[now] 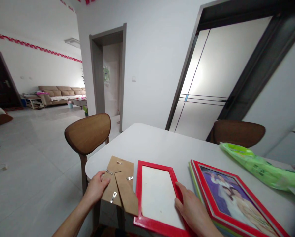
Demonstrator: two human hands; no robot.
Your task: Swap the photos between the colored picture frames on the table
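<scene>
My left hand (97, 187) grips the left edge of a brown picture frame backing board (109, 188), thumb on top. Metal clips and a fold-out stand show on its face. Just right of it is a red picture frame (156, 164) around a plain white panel (157, 194). My right hand (193, 209) holds that frame by its right side, fingers over the rim. The board's lower right corner meets the frame's left side. Both extend past the table's near edge. Close to my right hand lies a stack of frames, topped by a red-framed photo (232, 197) of people.
The white table (147, 141) carries a green plastic bag (258, 164) at the right. A brown wooden chair (90, 133) stands at the table's left side, and another chair (238, 133) stands behind it at the right. A sofa (60, 93) is far left.
</scene>
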